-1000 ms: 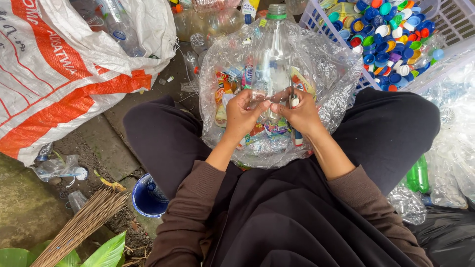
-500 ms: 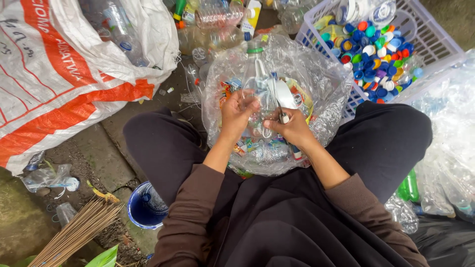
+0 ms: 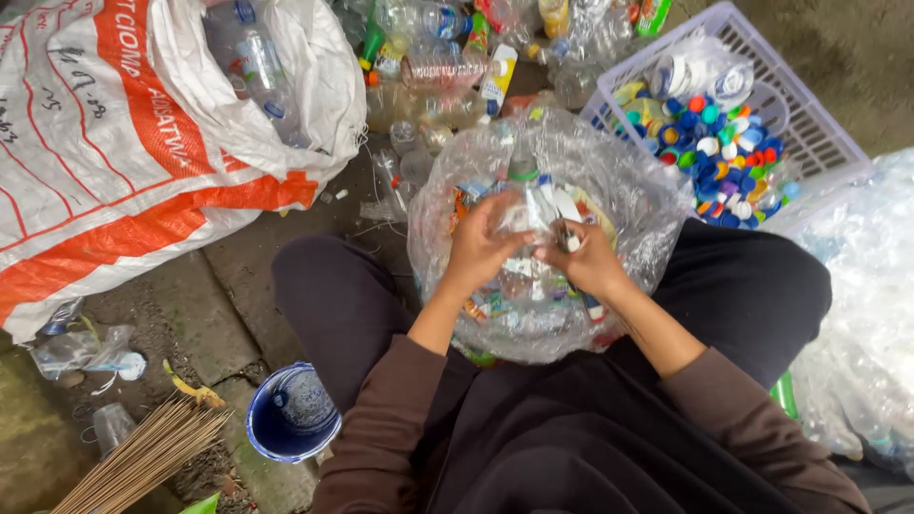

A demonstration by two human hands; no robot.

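**Bottle turned and lowered into the bag**

Half a second back, held more upright above the bag with its white label showing at 1 o'clock of the hands; a second back, standing tall with its green cap toward 12 o'clock. Now tipped lower and pulled in tight between both hands, sunk partly among the wrappers. View also shifted: basket and sack both sit a little lower and nearer than before.

Clear plastic bottle (image 3: 535,211) pinched between the two hands over the open mouth of a clear plastic bag (image 3: 657,200) resting on the lap. Left hand (image 3: 481,246) closed on the bottle from 9 o'clock, fingers curled over its side. Right hand (image 3: 588,259) closed on it from 3 o'clock, thumb and fingertips gripping the label end. Knuckles of the two hands near each other, bottle touching both.

Bag stuffed with torn labels and crumpled plastic, spreading below and around the hands toward 6 o'clock. White basket (image 3: 809,124) of coloured bottle caps (image 3: 724,143) at 2 o'clock, just beside the bag. Large white and orange sack (image 3: 124,162) holding more bottles at 10 o'clock. Loose bottles (image 3: 447,71) heaped at 12 o'clock. Blue cup (image 3: 290,414) on the ground at 8 o'clock, with a bundle of thin sticks (image 3: 143,457) farther out the same way.
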